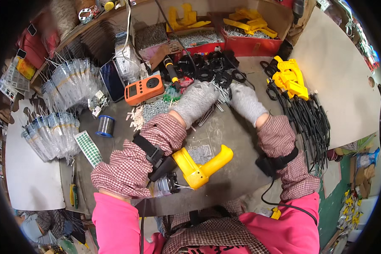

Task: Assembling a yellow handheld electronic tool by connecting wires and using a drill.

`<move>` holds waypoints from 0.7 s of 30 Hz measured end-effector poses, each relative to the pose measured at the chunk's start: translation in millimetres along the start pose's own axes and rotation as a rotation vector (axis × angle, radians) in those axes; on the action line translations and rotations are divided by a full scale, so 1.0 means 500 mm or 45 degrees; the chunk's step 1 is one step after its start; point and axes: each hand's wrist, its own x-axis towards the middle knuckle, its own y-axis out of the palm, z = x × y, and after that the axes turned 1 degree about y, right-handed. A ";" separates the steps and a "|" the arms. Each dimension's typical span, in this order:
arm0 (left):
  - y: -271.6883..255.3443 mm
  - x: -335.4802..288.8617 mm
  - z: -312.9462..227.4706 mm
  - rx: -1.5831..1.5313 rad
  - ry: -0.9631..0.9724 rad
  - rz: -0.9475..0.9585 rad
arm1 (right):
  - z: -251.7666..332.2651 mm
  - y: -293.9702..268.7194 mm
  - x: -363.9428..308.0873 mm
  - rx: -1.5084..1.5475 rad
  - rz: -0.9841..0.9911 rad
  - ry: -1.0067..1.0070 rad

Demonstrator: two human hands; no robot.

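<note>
My left hand, in a grey knit glove, rests with bent fingers against a bunch of long silver screws. On the other side of that bunch is my right hand, gloved alike, its fingers curled together; what is in them is hidden. A few more screws lie below the bunch. Several black ring-shaped parts are heaped just beyond both hands. Nearer my body, a yellow plastic housing lies beside a small clear packet on the dark tabletop.
An orange meter and a yellow-black screwdriver lie left of the hands. Screw-filled boxes line the back. Yellow housings with black cables lie right. Bagged parts and a solder spool stand left.
</note>
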 end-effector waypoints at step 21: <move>-0.073 -0.240 -0.153 -1.104 -0.522 0.297 | 0.134 -0.039 -0.309 0.829 0.290 -0.859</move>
